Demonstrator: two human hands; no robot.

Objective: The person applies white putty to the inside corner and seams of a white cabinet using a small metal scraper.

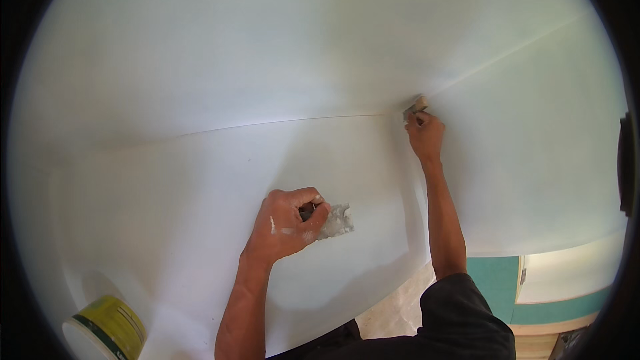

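Note:
My left hand (288, 223), with white smears on its skin, is closed around a putty knife. The putty knife's flat blade (337, 221) is streaked grey and white and points right, in front of the white wall (333, 160). Farther up and right, my right hand (425, 135) pinches a small hand tool (416, 105) with a grey part and a tan part. That tool is at the corner where white surfaces meet; its exact kind is too small to tell. Fingers hide the handles of both tools.
A yellow-green bucket (120, 323) with a dark band stands at the lower left. A thin dark line (287, 121) runs along the seam left of the corner. At the lower right are teal and white panels (493, 283). A dark object (625, 163) sits at the right rim.

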